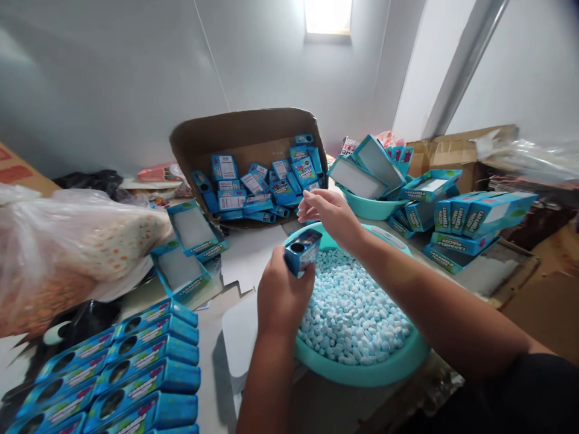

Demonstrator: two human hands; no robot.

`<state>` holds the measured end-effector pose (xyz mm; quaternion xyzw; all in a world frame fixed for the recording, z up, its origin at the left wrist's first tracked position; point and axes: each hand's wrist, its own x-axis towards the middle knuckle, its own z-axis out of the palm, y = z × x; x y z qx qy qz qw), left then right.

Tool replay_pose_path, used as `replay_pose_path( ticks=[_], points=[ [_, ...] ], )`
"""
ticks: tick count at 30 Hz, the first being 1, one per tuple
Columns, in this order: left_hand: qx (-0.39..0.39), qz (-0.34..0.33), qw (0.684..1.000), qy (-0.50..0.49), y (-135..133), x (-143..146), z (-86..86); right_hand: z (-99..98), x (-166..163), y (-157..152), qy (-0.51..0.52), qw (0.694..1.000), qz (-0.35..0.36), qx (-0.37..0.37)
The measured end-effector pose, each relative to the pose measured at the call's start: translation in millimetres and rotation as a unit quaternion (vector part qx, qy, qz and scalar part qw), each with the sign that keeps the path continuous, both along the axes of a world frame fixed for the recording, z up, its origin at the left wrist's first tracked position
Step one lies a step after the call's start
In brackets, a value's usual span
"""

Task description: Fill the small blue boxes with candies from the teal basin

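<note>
My left hand [286, 295] is closed around a small blue candy box [302, 253], held tilted at the near-left rim of a turquoise basin [362, 375]. A dark round opening shows on the box. Above and just beyond it hovers my right hand [328, 214], its fingers loosely bent and a little apart, with nothing visible in them. Pale blue and white candies [357, 313] fill much of the basin below my right forearm. At the lower left, filled-looking blue boxes [136, 367] lie in tight rows.
Behind the basin, a tilted cardboard carton [244, 129] holds many blue boxes. Display trays [190, 229] lie left of it. More trays and boxes [465, 214] are stacked at right, near a second turquoise basin [371, 207]. A clear bag [85, 253] bulges at left.
</note>
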<state>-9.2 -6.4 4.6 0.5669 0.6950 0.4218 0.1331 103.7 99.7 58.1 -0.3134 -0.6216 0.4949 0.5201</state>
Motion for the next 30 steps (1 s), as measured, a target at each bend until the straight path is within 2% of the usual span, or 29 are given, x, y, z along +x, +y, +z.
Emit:
replay_pose_path(
  ticks=[5, 7, 8, 9, 11, 13, 15, 19, 22, 27, 30],
  points=[
    [0.156, 0.088, 0.973, -0.143, 0, -3, 4.0, -13.1, -5, 12, -0.039, 0.998, -0.003, -0.053],
    [0.188, 0.112, 0.962, -0.163, 0, -11, 5.8, -23.1, -7, 17, -0.115, 0.992, 0.009, -0.056],
    [0.195, 0.118, 0.959, -0.166, 0, -17, 6.4, -28.7, -7, 18, -0.185, 0.982, 0.015, -0.035],
    [0.196, 0.128, 0.958, -0.164, 1, -24, 6.6, -34.4, -7, 17, -0.277, 0.961, 0.022, 0.001],
    [0.168, 0.159, 0.962, -0.146, 1, -42, 5.6, -45.0, -7, 14, -0.464, 0.881, 0.048, 0.079],
    [0.115, 0.190, 0.968, -0.121, 1, -60, 2.0, -53.4, -9, 7, -0.575, 0.806, 0.088, 0.110],
    [0.076, 0.170, 0.971, -0.148, 2, -76, -4.6, -58.9, -12, 1, -0.613, 0.773, 0.119, 0.107],
    [0.040, 0.093, 0.953, -0.287, 6, -91, -18.8, -62.1, -19, -5, -0.644, 0.743, 0.112, 0.142],
    [0.020, 0.090, 0.944, -0.316, 4, -95, -19.6, -62.6, -18, -1, -0.650, 0.736, 0.128, 0.141],
    [0.046, 0.075, 0.943, -0.320, -15, -101, -7.7, -66.3, -11, 8, -0.600, 0.773, 0.163, 0.125],
    [0.060, 0.078, 0.938, -0.334, -29, -102, -6.5, -66.8, -8, 9, -0.597, 0.777, 0.175, 0.102]
  ],
)
